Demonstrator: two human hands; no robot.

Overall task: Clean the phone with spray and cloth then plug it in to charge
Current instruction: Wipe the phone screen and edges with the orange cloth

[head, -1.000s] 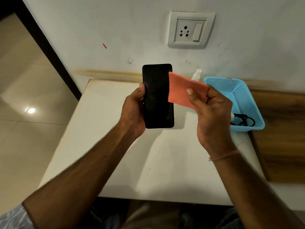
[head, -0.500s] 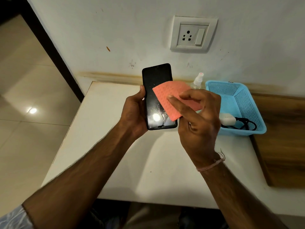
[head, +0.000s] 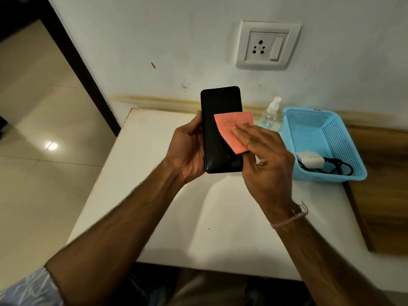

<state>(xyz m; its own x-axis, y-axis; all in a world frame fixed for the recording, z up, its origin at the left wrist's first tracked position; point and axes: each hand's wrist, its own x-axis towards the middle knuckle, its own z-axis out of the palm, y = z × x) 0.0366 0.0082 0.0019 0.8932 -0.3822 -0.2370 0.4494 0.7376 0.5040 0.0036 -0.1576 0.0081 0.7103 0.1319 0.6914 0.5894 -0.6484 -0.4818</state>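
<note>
Left hand (head: 187,149): forearm enters from 7 o'clock, wrist angled up, palm toward camera. Fingers curled round the back of the black phone (head: 217,133), thumb lying along its left edge. Grip closed on the phone. Phone held upright above the white table (head: 154,206), screen facing camera, dark, top end pointing to 12 o'clock.

Right hand (head: 267,164): forearm enters from 5 o'clock, back of hand toward camera, thin thread band at wrist. Fingers (head: 251,135) extended flat and together, pressing the orange cloth (head: 231,129) against the right half of the screen. Thumb tucked under, partly hidden behind phone edge. Cloth lies approx. mid-screen, its upper-left corner free, rest under the fingers.

Spray bottle (head: 270,113): clear, white nozzle, upright on table at 1 o'clock of the phone, close to wall, just beside the blue basket (head: 331,177) at its left.

Basket: perforated plastic, at 3 o'clock of the hands, on table's right part. Inside, near end: white charger adapter (head: 310,160) w/ black cable (head: 337,167) coiled beside it.

Wall socket (head: 268,45) w/ switch at 12 o'clock, above the phone, nothing plugged in.
</note>
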